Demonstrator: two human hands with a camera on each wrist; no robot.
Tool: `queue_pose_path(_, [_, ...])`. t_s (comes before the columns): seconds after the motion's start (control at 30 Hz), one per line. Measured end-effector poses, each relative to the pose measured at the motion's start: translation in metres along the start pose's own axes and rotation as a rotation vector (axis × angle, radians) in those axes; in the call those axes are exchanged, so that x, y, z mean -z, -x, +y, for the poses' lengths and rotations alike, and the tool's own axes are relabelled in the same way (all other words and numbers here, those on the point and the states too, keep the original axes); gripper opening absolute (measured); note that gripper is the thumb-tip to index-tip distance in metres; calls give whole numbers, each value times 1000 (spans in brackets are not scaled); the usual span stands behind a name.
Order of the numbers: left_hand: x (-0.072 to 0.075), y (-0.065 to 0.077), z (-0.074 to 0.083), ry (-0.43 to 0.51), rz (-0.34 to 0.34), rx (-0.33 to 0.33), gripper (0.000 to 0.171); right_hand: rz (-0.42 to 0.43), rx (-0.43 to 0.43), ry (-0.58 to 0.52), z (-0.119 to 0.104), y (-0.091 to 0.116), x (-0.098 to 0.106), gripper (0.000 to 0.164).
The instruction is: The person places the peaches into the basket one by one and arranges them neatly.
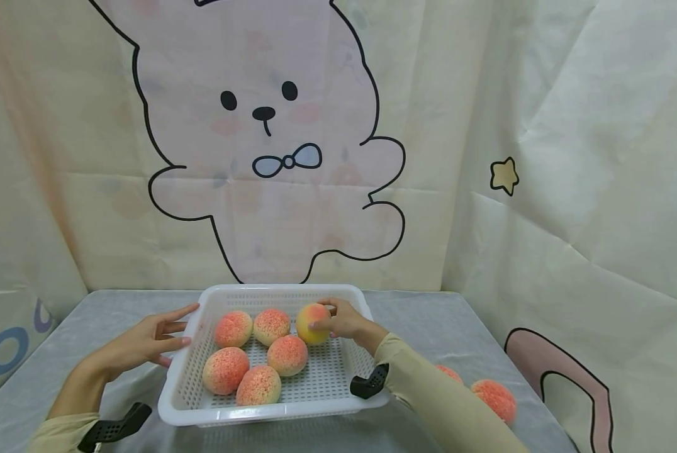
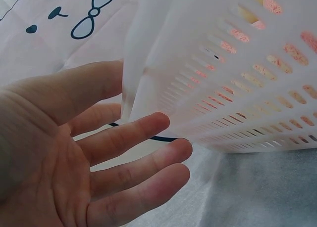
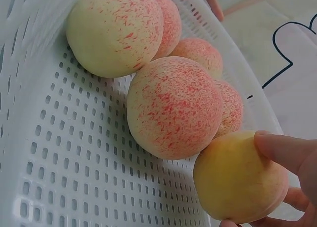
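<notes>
A white perforated plastic basket (image 1: 270,413) stands on the table with several speckled pink peaches (image 1: 226,371) in it. Toward its back right, my right hand (image 1: 346,319) grips a smoother yellow-and-pink peach (image 1: 309,328) between thumb and fingers. In the right wrist view this yellow peach (image 3: 233,180) sits close against a speckled peach (image 3: 173,108). My left hand (image 1: 140,345) is at the basket's left side with fingers spread. Seen from the left wrist, the left hand (image 2: 94,153) has its thumb at the basket's outer wall (image 2: 148,73), the other fingers extended beside it.
To the right of the basket, more peaches (image 1: 494,400) lie on the grey-covered table (image 1: 423,318), one partly hidden behind the right sleeve (image 1: 452,396). A cloth backdrop (image 1: 418,126) with a cartoon bear rises behind the table's back edge.
</notes>
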State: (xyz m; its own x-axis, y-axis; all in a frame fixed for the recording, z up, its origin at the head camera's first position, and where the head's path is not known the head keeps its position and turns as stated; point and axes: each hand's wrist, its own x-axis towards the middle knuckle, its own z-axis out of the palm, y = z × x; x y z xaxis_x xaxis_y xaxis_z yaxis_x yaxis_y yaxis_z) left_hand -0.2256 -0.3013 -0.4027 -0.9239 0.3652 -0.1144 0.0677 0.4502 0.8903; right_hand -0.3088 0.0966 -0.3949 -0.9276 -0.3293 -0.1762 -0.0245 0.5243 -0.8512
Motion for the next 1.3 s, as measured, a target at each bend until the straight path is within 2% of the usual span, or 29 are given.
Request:
queue_pose_path(0.47, [0,-1,1,15,-10,-6,84,-10,-35,18,-4,-2,-4,65])
queue_pose_path(0.6, [1,-1,0,20,-16,-16,84,-51,-40,7,-6,-1,-3,63])
queue_pose_path(0.9, [1,0,1,19,-20,-13,83,-156,-48,62,-6,2,-1,65])
queue_pose_path(1.3, [1,1,3,6,-16,1,83,-201,-25,58,-9,8,5,65])
